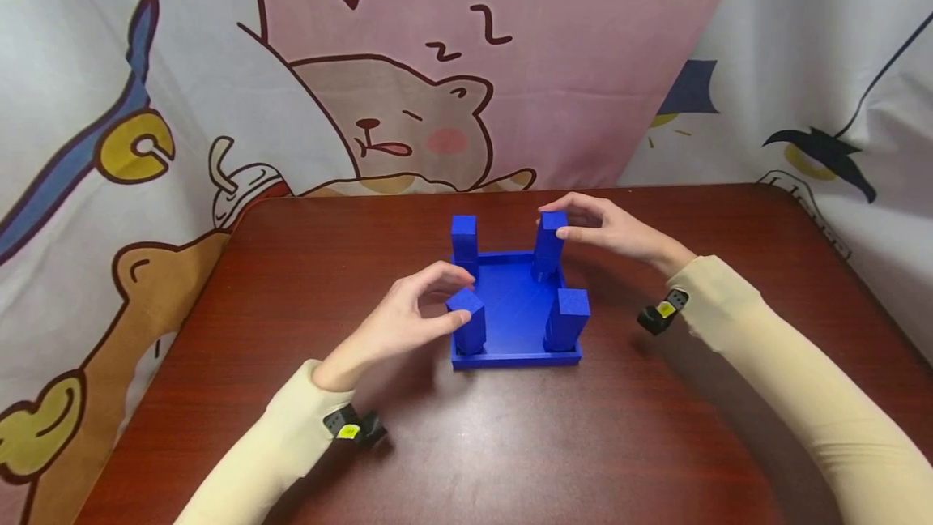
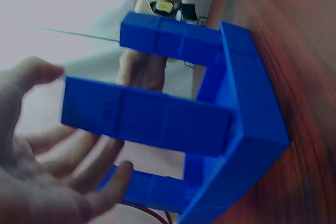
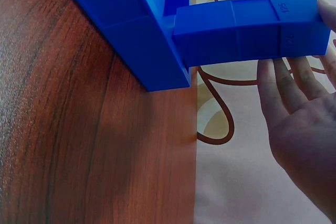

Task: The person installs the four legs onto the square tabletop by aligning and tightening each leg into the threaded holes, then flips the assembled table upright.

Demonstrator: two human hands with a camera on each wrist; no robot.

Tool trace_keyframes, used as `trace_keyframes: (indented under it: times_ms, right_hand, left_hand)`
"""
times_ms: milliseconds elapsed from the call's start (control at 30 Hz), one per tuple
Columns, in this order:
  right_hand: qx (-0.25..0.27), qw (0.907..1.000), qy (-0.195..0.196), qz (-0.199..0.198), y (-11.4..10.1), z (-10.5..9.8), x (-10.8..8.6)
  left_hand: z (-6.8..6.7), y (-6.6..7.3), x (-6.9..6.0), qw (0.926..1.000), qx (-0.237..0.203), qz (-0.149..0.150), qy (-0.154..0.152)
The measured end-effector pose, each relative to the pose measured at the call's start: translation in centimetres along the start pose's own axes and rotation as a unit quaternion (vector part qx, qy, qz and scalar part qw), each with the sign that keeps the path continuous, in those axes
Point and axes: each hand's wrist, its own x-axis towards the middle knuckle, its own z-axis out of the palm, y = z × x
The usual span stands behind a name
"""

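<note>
A shallow blue tray (image 1: 516, 360) with low walls lies on the table. At its corners stand blue posts, each built of stacked square blocks with visible seams. My left hand (image 1: 397, 310) is around the top of the near-left post (image 1: 470, 330), thumb on its near side and fingers behind. That post's top sits turned at an angle to the tray. My right hand (image 1: 608, 225) holds the top of the far-right post (image 1: 550, 245) between thumb and fingertips. In the right wrist view, small raised numbers mark this post (image 3: 257, 30). My left fingertips are partly hidden behind the post in the left wrist view.
The near-right post (image 1: 568, 318) and the far-left post (image 1: 464, 237) stand untouched. A reddish-brown wooden table (image 1: 510, 444) lies beneath the tray. Behind it hangs a cartoon-printed cloth (image 1: 554, 63). Each wrist carries a black strap device.
</note>
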Motion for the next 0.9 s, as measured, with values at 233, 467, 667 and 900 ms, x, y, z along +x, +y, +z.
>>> trace_keyframes:
  times_ms: [233,467,667,900]
  right_hand:
    - [0.003,1.0000,0.000,-0.008,0.0,-0.1,0.0]
    - [-0.001,1.0000,-0.001,-0.006,0.2,0.0,0.1]
    - [-0.001,1.0000,0.003,-0.001,0.3,0.0,0.1]
    - [0.002,1.0000,0.001,0.006,0.2,0.0,0.0]
  left_hand:
    - [0.6,0.9,-0.5,0.9971,0.038,-0.035,0.055]
    - [0.5,0.3,-0.3,0.9992,-0.018,-0.028,0.020]
    - [-0.4,-1.6,0.8,0.9923,-0.093,-0.012,-0.081]
    - [-0.4,-2.2,1.3,0.9678,-0.199,-0.069,-0.137]
